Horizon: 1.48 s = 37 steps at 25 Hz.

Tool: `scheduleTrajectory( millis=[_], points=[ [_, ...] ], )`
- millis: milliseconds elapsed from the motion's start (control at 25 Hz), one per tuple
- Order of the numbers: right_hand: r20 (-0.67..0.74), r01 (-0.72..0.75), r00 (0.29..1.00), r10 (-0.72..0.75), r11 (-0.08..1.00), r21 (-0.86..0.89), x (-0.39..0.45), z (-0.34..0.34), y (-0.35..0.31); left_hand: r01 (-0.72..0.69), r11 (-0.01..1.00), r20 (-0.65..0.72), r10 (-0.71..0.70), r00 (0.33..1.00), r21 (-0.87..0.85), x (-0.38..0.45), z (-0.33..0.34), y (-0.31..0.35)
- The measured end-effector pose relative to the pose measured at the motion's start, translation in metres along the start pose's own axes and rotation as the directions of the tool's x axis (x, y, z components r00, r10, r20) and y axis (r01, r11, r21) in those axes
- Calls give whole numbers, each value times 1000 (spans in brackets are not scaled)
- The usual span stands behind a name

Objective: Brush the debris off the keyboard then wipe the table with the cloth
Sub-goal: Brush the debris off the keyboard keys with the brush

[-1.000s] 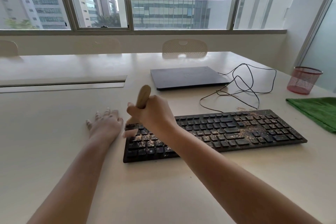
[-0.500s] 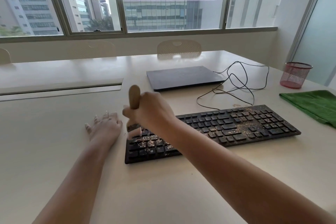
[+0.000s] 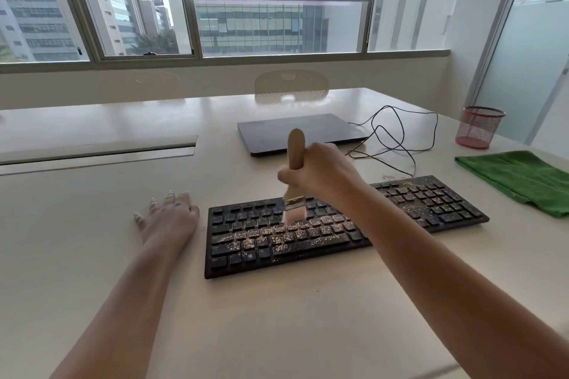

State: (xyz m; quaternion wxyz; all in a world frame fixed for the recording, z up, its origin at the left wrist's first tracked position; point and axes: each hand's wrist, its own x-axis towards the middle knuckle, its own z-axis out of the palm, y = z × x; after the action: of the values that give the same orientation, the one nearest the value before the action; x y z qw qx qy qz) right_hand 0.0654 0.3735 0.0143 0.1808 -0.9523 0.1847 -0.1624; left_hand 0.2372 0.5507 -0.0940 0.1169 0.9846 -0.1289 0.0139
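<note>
A black keyboard [image 3: 255, 252] lies across the middle of the pale table [image 3: 277, 317], its keys strewn with tan crumbs, thickest in the left-middle rows and on the right keypad. My right hand [image 3: 323, 175] grips the wooden handle of a flat paintbrush [image 3: 295, 191]; the bristles touch the upper-middle keys. My left hand [image 3: 167, 218] rests flat on the table, fingers spread, just left of the keyboard's left end. A folded green cloth [image 3: 520, 178] lies at the right edge of the table.
A closed dark laptop [image 3: 292, 132] sits behind the keyboard, with a tangle of black cable [image 3: 397, 138] to its right. A pink mesh cup [image 3: 480, 126] stands at the far right. A chair back [image 3: 291, 84] shows beyond the table.
My right hand has carried the brush rightwards, from the keyboard's left end to its upper middle. The left hand has stayed flat on the table.
</note>
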Motion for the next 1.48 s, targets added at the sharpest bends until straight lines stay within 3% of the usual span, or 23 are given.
scheduleTrajectory(
  millis=[120,320,400,600,880,1000,1120,1240,1320,1400,1480],
  points=[
    [-5,21,1000,-21,1000,-9,-5,5,9,-7,1000,13,7,1000,7,0,-1,-2],
    [-139,-228,970,199,944,-239,-13,-33,59,-9,1000,-4,9,1000,1,0,-1,-1],
    [-183,-269,957,225,925,-269,-13,-46,65,-11,1000,-2,11,1000,8,-1,-1,0],
    [-107,-136,984,141,989,56,-10,-28,53,-9,1000,-1,9,1000,-6,0,-3,-2],
    [-247,-384,910,332,900,-205,-13,-48,96,-6,1000,3,6,1000,-6,0,-2,-2],
    [-217,-281,942,257,956,-86,-18,-42,71,-16,1000,8,16,1000,-6,0,-2,-2],
    [-137,-51,989,50,999,-4,-21,-15,25,-22,1000,-4,22,1000,-21,0,-4,-3],
    [-15,127,992,-126,989,69,-17,9,-1,-32,999,-16,32,999,-25,2,-5,-6],
    [16,64,998,-65,998,11,-10,5,10,-33,999,-7,33,999,-25,3,-4,-6],
    [17,-90,996,92,990,-110,-9,-14,36,-35,999,1,35,999,-15,2,-3,-4],
    [-53,-222,975,215,941,-257,-13,-35,54,-33,999,6,33,999,-14,3,-3,-3]
  ],
)
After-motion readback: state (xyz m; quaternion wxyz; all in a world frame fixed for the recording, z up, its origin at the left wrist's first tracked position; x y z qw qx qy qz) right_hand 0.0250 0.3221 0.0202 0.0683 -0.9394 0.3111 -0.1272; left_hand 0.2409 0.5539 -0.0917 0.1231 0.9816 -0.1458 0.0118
